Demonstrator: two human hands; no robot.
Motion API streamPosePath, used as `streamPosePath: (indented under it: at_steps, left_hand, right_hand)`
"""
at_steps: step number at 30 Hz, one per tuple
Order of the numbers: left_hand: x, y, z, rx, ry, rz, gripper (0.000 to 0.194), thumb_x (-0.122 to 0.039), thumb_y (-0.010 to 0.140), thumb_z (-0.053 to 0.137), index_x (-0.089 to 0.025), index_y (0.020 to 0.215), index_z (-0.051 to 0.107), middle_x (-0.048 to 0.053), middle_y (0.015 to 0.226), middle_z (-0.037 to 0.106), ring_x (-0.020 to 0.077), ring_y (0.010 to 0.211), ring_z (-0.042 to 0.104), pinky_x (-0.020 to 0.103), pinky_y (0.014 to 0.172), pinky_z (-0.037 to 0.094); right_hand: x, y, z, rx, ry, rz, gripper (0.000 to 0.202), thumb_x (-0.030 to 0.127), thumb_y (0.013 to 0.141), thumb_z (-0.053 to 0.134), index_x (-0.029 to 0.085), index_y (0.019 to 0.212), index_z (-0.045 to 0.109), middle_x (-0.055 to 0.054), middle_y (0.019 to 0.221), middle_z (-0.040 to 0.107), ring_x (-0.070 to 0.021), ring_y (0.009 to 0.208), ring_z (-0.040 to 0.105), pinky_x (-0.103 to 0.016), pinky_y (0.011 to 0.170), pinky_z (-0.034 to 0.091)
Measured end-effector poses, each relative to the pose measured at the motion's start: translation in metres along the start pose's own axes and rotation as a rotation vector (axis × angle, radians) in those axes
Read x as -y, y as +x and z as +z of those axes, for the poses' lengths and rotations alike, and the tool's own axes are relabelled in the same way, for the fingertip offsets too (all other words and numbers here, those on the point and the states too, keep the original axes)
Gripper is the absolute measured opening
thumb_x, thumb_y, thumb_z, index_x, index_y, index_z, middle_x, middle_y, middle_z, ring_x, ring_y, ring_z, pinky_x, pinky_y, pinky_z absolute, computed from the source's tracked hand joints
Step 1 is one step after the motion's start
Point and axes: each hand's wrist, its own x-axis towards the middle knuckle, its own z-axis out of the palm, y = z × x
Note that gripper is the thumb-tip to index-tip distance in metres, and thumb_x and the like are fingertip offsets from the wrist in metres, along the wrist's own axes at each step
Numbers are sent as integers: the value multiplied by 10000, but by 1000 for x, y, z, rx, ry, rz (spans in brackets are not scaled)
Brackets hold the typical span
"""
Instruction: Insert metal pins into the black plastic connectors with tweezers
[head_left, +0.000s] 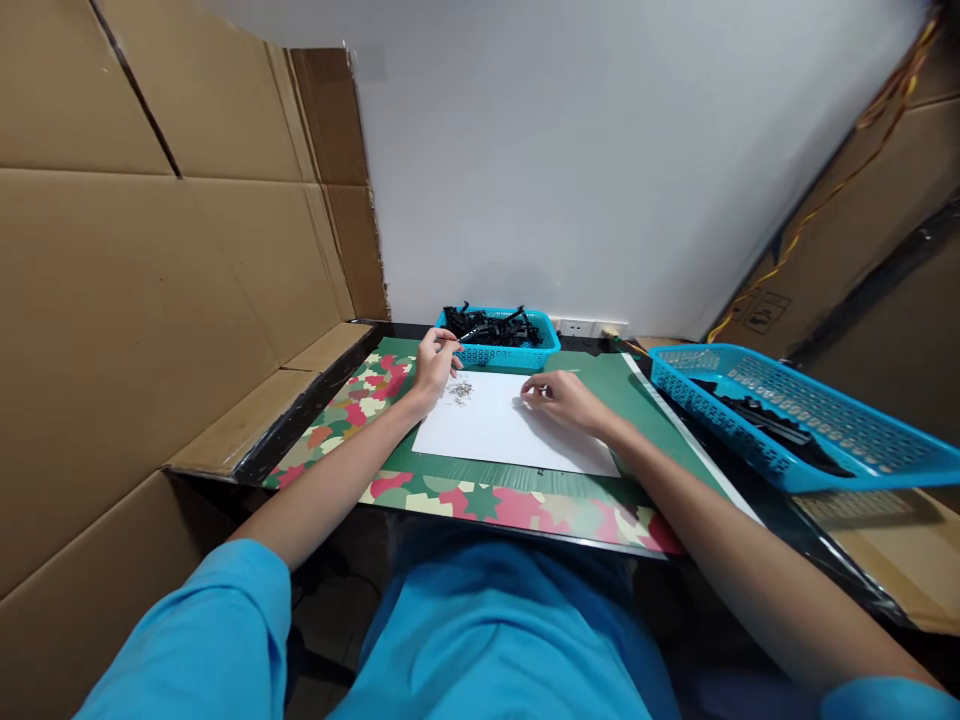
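Observation:
My left hand [435, 366] is at the front left corner of a small blue basket [499, 356]. Its fingers are bent together by a thin dark piece at the basket's rim; whether they grip it is too small to make out. Tangled black parts [495, 327] fill that basket. Just right of my left wrist, a small pile of tiny metal-coloured pieces [460, 391] lies on a white sheet of paper [495, 430]. Over the sheet's right half is my right hand [561, 398], fingers curled in towards the thumb; anything between their tips is hidden.
A larger blue basket [810, 400] with flat black parts [776, 422] stands at the right. Beneath the paper is a green mat [600, 375] with a patterned border. Cardboard walls [187, 250] close in the left side; a white wall with sockets [576, 327] rises behind.

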Motion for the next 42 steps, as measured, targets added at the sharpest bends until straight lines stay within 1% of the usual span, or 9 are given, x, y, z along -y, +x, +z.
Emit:
streamPosePath:
  at_steps: [5,8,12,17,22,26,30,35,42]
  left_hand:
    - [1,6,-11,-48,-29,-49,121,-241,833,636,-214,928,568,17,886,689,84,543,607,192,455,412]
    - [1,5,-11,-42,-24,-38,90,-236,842,634,-209,908,578,18,885,687,82,541,600,193,448,402]
    - [0,2,-7,-15,-1,-4,63,-208,843,633,-206,896,599,15,856,678,86,542,605,191,431,392]
    - [4,-4,-1,30,14,-2,62,-192,818,641,-200,870,608,11,840,673,87,507,601,200,387,370]
    - [9,-2,0,28,41,-12,52,-177,812,642,-197,850,612,5,829,672,84,498,605,196,392,385]
    - [10,-1,-3,16,54,-34,55,-168,821,648,-194,856,614,5,840,680,74,503,602,182,398,379]
    - [8,-4,-2,41,72,-38,65,-180,833,673,-191,858,614,9,849,686,69,502,594,172,402,376]
    - [8,-12,6,112,98,-10,45,-181,856,651,-191,892,626,26,893,692,81,498,601,187,382,381]
    - [8,-14,8,106,127,27,72,-193,867,684,-193,900,621,6,877,663,65,503,588,174,394,377]
  right_hand:
    - [37,38,42,59,67,-88,186,359,925,732,212,969,837,-44,824,752,-169,687,588,-293,655,401]
    - [44,54,56,68,83,-98,121,303,888,761,209,914,831,-25,786,735,-162,688,577,-288,677,407]
    - [45,52,67,41,84,-116,121,273,932,713,210,931,816,-35,856,776,-175,726,617,-293,709,425]
    - [44,39,64,49,79,-157,172,259,996,643,208,1036,802,-64,964,804,-208,783,670,-304,734,471]
    - [46,35,64,78,111,-217,270,258,1007,641,273,1204,826,-76,1117,802,-245,897,705,-339,815,531]
    - [46,34,62,85,128,-223,215,301,1000,668,260,1096,855,-93,1050,788,-236,834,688,-346,780,528]
    - [37,34,48,88,106,-193,160,328,945,725,220,960,842,-91,958,784,-213,772,654,-326,717,497]
    - [24,35,33,130,107,-120,231,392,931,719,203,865,834,-61,804,779,-192,681,619,-307,636,443]
    - [36,40,55,-5,133,-65,281,449,920,726,198,932,852,-26,735,716,-164,652,562,-289,609,370]
